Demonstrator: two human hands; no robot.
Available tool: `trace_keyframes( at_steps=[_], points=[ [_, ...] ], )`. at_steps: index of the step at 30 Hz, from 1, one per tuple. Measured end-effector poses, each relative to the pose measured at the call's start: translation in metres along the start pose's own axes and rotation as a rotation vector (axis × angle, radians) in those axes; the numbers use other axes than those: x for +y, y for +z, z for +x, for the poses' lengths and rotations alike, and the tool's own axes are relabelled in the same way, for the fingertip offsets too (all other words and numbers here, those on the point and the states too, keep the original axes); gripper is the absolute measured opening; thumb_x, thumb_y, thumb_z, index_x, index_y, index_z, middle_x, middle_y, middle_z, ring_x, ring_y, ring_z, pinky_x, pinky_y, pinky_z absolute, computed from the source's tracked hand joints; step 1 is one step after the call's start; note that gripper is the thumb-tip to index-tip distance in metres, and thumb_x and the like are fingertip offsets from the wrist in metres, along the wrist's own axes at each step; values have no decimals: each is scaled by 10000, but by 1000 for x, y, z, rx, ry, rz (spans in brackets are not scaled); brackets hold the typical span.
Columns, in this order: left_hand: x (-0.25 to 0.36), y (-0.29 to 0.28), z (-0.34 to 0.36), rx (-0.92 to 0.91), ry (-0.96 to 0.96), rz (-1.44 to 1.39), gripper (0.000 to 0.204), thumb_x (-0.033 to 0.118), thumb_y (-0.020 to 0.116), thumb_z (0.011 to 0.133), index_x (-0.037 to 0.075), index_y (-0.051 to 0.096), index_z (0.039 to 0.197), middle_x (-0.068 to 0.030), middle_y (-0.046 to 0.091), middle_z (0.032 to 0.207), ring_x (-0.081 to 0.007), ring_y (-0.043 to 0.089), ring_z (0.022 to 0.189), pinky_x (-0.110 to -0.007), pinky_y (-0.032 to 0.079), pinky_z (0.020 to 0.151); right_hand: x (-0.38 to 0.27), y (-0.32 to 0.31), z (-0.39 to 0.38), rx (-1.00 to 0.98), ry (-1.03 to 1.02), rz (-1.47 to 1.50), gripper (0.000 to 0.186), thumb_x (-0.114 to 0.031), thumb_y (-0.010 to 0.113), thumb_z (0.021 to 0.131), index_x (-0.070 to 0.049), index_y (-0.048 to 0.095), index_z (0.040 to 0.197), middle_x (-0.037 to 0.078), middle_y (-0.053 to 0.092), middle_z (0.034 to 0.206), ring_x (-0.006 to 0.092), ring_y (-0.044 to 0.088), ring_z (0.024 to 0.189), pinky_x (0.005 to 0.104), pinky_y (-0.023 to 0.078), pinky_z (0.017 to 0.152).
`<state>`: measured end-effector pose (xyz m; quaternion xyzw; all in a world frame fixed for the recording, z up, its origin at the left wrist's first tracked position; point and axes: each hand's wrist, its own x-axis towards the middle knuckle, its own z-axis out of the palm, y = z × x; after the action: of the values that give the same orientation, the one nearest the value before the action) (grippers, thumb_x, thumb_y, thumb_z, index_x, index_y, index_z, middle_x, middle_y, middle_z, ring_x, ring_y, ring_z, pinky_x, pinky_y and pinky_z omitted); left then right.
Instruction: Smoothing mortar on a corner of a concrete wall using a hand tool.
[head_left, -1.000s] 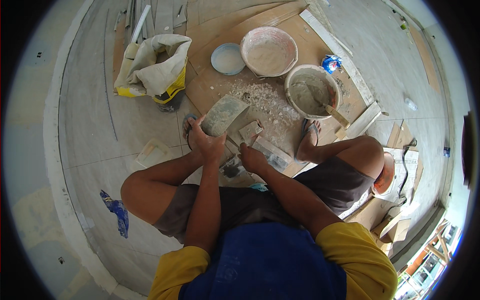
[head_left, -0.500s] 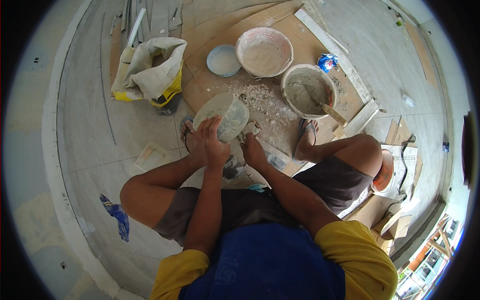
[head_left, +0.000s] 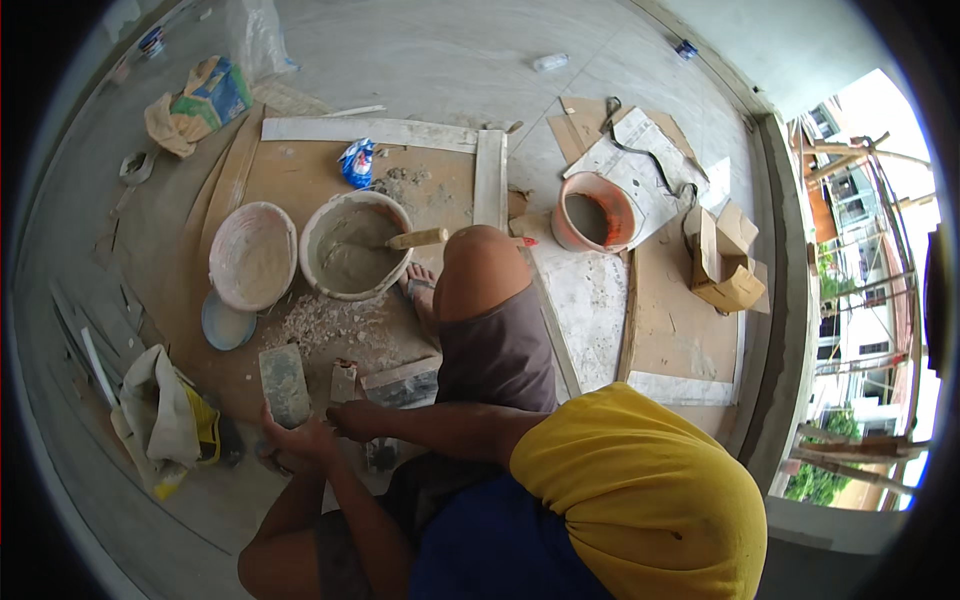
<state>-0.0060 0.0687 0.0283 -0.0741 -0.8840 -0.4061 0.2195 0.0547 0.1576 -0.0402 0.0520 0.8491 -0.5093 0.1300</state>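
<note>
My left hand (head_left: 300, 440) grips the lower end of a cloudy plastic tub (head_left: 285, 388), which is tilted so its scuffed, grey-smeared side shows. Close by on its right, my right hand (head_left: 355, 418) is closed around a small mortar-caked hand tool (head_left: 343, 382); its exact kind is not clear. Tub and tool are apart. Ahead of my hands, crumbs of dried mortar (head_left: 330, 325) lie scattered on cardboard. Beyond them stands a bucket of wet grey mortar (head_left: 350, 245), with a wooden-handled trowel (head_left: 418, 239) resting in it.
A pale basin (head_left: 252, 257) and a blue-rimmed dish (head_left: 228, 322) stand left of the bucket. An open sack (head_left: 160, 410) is at the left. An orange bucket (head_left: 597, 212) and a cardboard box (head_left: 725, 262) are on the right. A blue packet (head_left: 356, 163) lies behind the mortar.
My view has swung to the right, so the buckets and my hands appear further left. The tub has turned, now showing its side. Both hands keep hold of their things.
</note>
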Motion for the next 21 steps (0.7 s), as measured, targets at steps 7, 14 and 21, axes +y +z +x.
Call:
trace_keyframes(
  at_steps=[7,14,21],
  points=[
    [40,41,1,-157,101,-12,572,-50,672,625,-20,555,1184,-221,596,1131,-400,578,1065,-471,424,954,22,-19,-14,224,65,-12,323,-227,634,858,-29,520,1086,208,650,927,408,642,883,498,502,752],
    [41,92,-14,-286,109,139,507,-58,616,642,-1,593,1145,-232,613,1103,-423,586,1054,-482,443,924,36,-40,-35,267,311,56,359,-171,636,834,6,523,1125,214,663,941,384,666,877,480,517,734],
    [48,105,-22,-429,-57,478,597,-26,617,637,53,555,1225,-174,583,1203,-413,534,1146,-532,410,960,7,-66,-44,200,471,224,409,-264,620,865,-113,512,1230,123,644,1076,324,627,1024,445,521,842]
  ],
)
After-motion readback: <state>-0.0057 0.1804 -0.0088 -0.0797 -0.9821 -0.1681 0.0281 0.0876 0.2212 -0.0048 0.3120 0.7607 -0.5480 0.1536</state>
